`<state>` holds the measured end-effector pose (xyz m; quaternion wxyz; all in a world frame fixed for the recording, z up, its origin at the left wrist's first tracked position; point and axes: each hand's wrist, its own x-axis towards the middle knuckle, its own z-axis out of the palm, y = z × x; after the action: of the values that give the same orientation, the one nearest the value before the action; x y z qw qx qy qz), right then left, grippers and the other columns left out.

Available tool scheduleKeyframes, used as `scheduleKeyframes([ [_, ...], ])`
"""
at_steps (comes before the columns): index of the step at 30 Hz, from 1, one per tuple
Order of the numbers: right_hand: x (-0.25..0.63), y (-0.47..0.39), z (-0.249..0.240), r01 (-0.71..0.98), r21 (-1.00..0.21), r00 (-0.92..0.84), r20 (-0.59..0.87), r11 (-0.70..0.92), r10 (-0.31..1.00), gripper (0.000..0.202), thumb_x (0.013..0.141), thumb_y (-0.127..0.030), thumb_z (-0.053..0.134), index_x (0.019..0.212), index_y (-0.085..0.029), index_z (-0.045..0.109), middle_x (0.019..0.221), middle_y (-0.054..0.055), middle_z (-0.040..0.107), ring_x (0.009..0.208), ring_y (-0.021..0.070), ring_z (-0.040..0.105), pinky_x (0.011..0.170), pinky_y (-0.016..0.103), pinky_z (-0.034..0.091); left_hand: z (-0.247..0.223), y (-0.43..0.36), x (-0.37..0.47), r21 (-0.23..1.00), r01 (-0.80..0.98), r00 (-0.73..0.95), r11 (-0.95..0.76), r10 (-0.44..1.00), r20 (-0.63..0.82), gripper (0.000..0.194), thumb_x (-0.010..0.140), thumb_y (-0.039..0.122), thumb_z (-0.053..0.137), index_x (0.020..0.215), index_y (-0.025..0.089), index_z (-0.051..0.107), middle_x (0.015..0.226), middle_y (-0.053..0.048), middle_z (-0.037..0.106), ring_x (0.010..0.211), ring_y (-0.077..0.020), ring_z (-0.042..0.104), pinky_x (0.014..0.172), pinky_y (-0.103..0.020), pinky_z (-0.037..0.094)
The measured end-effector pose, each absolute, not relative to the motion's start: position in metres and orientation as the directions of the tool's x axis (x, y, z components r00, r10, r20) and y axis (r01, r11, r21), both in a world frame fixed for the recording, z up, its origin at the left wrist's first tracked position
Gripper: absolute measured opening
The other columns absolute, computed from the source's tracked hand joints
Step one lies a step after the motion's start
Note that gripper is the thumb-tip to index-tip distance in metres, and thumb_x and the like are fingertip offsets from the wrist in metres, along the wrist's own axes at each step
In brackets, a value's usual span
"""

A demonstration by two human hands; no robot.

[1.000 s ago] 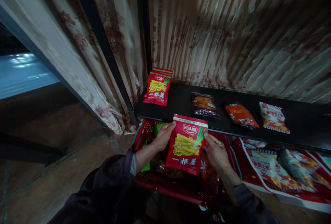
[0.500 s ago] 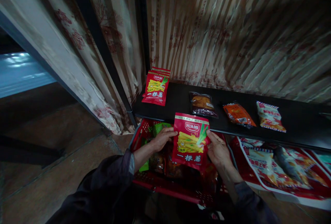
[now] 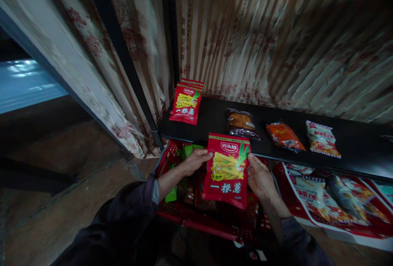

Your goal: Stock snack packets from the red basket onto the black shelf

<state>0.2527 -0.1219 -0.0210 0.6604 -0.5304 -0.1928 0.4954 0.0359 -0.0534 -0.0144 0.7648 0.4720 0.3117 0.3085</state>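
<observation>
A red snack bag (image 3: 227,171) with yellow sticks printed on it is held upright, front facing me. My left hand (image 3: 196,162) grips its left edge and my right hand (image 3: 260,178) grips its right edge. Below it is a red basket (image 3: 202,224) with green and dark packets inside, partly hidden by the bag. On the black shelf (image 3: 211,112), matching red bags (image 3: 186,104) overlap at the left end. Farther right lie a brown packet (image 3: 242,124), an orange packet (image 3: 284,135) and a white-and-red packet (image 3: 323,138).
A red bin with a white rim (image 3: 346,232) holds several snack bags at the lower right. Patterned curtains (image 3: 264,44) hang behind the shelf and at the left. A black post (image 3: 123,53) slants down to the shelf's left end.
The held bag now faces me more squarely, with its lower end slightly lower. Both hands keep their hold and have shifted very slightly right in view.
</observation>
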Motion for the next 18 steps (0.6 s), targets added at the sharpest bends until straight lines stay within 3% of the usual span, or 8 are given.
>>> scheduleKeyframes([
  [2,0.250,-0.125,-0.019,-0.492,-0.866,0.368,-0.302,-0.092,0.880,0.038,0.053,-0.048,0.090,0.071,-0.023,0.069,0.058,-0.004,0.069,0.048,0.0110,0.060,0.048,0.022,0.051,-0.010,-0.049,0.034,0.921,-0.197,0.580,0.335,0.797,-0.166,0.053,0.056,0.063,0.081,0.081,0.016,0.076,0.085,-0.007,0.076,0.087,-0.0246,0.069,0.087,-0.036,0.050],
  [5,0.244,-0.130,-0.016,-0.506,-0.841,0.214,-0.336,-0.190,0.917,0.042,0.065,-0.056,0.081,0.091,-0.024,0.074,0.076,0.002,0.076,0.072,0.0218,0.072,0.066,0.033,0.058,-0.003,-0.040,0.030,0.919,-0.262,0.487,0.294,0.863,-0.137,0.052,0.056,0.060,0.082,0.083,0.016,0.076,0.088,-0.007,0.077,0.089,-0.0243,0.069,0.085,-0.034,0.051],
  [7,0.241,-0.134,-0.017,-0.493,-0.839,0.127,-0.331,-0.230,0.935,0.049,0.072,-0.062,0.073,0.104,-0.025,0.073,0.094,0.005,0.078,0.091,0.0267,0.072,0.078,0.039,0.058,0.000,-0.034,0.027,0.915,-0.300,0.416,0.270,0.900,-0.129,0.052,0.055,0.059,0.083,0.083,0.015,0.076,0.086,-0.007,0.077,0.084,-0.0232,0.070,0.080,-0.032,0.052],
  [9,0.237,-0.137,-0.021,-0.497,-0.839,0.107,-0.312,-0.221,0.944,0.051,0.074,-0.066,0.068,0.103,-0.026,0.074,0.103,0.006,0.077,0.101,0.0271,0.070,0.088,0.041,0.055,0.002,-0.027,0.024,0.909,-0.323,0.351,0.261,0.926,-0.141,0.053,0.054,0.059,0.083,0.081,0.014,0.074,0.081,-0.007,0.076,0.075,-0.0214,0.069,0.073,-0.031,0.053],
  [13,0.227,-0.141,-0.034,-0.554,-0.807,0.065,-0.288,-0.206,0.955,0.044,0.069,-0.065,0.074,0.090,-0.026,0.075,0.097,0.005,0.078,0.100,0.0250,0.071,0.096,0.042,0.051,0.004,-0.019,0.021,0.899,-0.368,0.226,0.236,0.961,-0.160,0.058,0.050,0.061,0.084,0.081,0.013,0.072,0.076,-0.007,0.075,0.063,-0.0176,0.067,0.062,-0.027,0.052],
  [18,0.209,-0.145,-0.035,-0.566,-0.775,-0.040,-0.313,-0.280,0.949,0.033,0.062,-0.045,0.088,0.085,-0.025,0.073,0.093,0.006,0.079,0.089,0.0257,0.074,0.090,0.044,0.053,0.003,-0.019,0.022,0.899,-0.379,0.173,0.218,0.971,-0.162,0.058,0.048,0.062,0.084,0.078,0.014,0.070,0.072,-0.005,0.073,0.061,-0.0156,0.064,0.059,-0.025,0.050],
])
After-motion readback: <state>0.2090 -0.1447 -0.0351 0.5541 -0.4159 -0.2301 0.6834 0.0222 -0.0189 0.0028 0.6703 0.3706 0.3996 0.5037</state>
